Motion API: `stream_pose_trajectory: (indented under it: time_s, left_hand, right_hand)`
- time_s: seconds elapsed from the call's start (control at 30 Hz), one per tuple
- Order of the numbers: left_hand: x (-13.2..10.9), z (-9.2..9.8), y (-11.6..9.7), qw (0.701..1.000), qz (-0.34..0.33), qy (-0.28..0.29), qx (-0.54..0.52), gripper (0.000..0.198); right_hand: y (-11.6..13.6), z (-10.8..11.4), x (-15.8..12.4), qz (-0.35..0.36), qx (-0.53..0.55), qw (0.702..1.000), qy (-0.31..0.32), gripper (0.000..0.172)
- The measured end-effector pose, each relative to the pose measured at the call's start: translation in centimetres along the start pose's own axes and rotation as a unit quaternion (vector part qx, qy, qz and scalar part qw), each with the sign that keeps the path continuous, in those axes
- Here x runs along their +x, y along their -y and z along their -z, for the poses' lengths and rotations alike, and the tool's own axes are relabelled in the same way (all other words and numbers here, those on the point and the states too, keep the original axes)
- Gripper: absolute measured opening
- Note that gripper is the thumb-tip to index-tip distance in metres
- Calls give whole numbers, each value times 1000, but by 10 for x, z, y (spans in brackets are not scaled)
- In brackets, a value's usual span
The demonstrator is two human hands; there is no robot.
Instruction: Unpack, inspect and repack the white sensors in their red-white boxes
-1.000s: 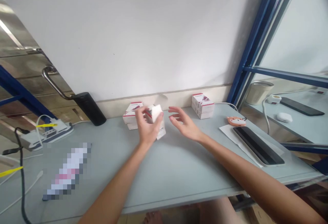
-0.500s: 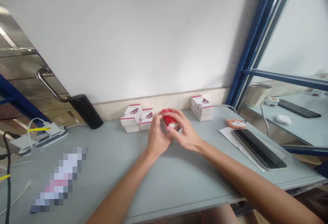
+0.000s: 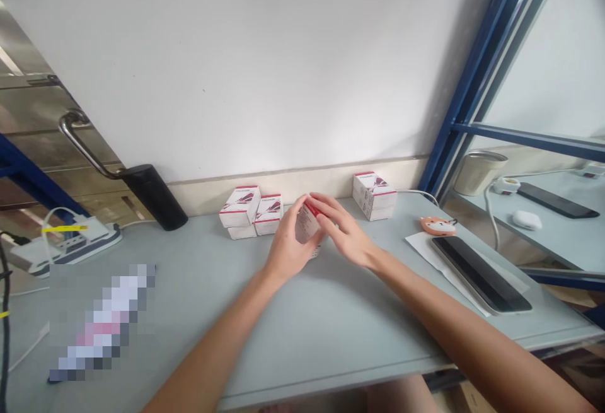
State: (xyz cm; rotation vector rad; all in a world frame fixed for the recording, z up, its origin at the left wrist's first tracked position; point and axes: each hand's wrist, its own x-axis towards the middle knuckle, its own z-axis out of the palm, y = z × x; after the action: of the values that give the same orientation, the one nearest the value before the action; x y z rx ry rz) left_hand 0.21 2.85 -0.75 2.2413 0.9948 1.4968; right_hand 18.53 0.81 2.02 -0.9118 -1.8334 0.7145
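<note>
Between my hands, near the middle of the table, is a small white and red carton [image 3: 305,225], tilted and partly covered by my fingers. My left hand [image 3: 286,246] wraps around its left side, thumb and fingers on opposite sides. With bent fingers, my right hand [image 3: 347,236] presses at the red upper edge. Just left of my left hand, similar white and red cartons stand together: a stacked carton [image 3: 240,207] and a carton [image 3: 268,214] beside it. Beyond my right hand, against the wall, is another small stack of cartons [image 3: 373,197].
On the right lie a phone [image 3: 479,273], a white paper [image 3: 425,246] and an orange animal-shaped case [image 3: 438,226]. A black cylinder [image 3: 155,197] leans at the left, near a power strip [image 3: 75,250] with cables. A pixelated item [image 3: 104,325] lies on the table [image 3: 198,312].
The carton has turned in my hands: its broad red top showed before, and now a pale printed side faces me. My right fingers have straightened and shifted along its upper edge.
</note>
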Motion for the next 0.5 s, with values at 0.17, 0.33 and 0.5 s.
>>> stream_pose_trajectory:
  time_s: [0.17, 0.33, 0.5]
  left_hand:
    - [10, 4, 0, 988, 81, -85, -102, 39]
    - [20, 20, 2, 968, 193, -123, -100, 38]
    - [27, 57, 31, 967, 35, -210, 139, 26]
  right_hand:
    - [0, -6, -3, -67, 145, 986, 37, 91]
    - [-5, -27, -10, -62, 162, 981, 90, 113]
    - [-7, -48, 8, -55, -39, 998, -5, 106]
